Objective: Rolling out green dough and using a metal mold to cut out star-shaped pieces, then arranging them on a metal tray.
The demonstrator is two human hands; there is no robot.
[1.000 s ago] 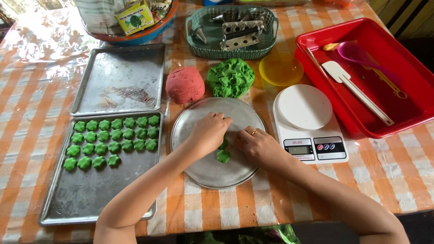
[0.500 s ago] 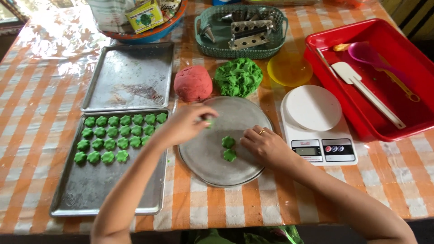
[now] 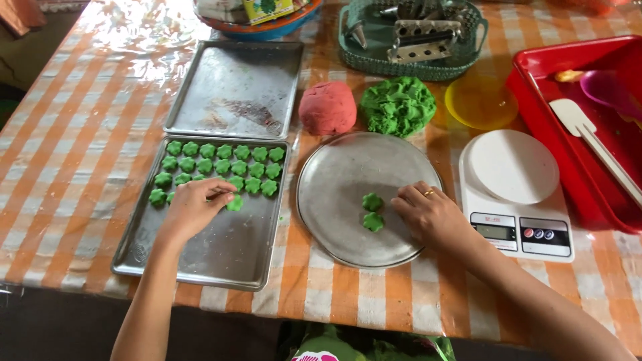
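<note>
The left hand (image 3: 194,207) pinched a green piece (image 3: 235,202) in its fingertips, setting it at the row's end on the tray (image 3: 227,261). The right hand (image 3: 431,214) lay loosely open and empty on the plate (image 3: 334,200), beside two more pieces (image 3: 372,212) that would want a gentle pinch to lift.

A home kitchen table set up for small-batch baking. An orange-and-white checked plastic tablecloth (image 3: 60,154) covers the table, its surface glossy with light. Two metal baking trays (image 3: 231,90) lie end to end, the nearer one holding rows of small green flower-shaped dough pieces (image 3: 221,164). Beside them sit a round metal plate (image 3: 348,220), a ball of red dough (image 3: 327,107) and a mound of green dough (image 3: 398,105). A white digital kitchen scale (image 3: 515,194), a red plastic tub (image 3: 588,147) with a spatula (image 3: 592,144), and a green basket of metal cutters (image 3: 411,37) complete the domestic, hand-made setting.
</note>
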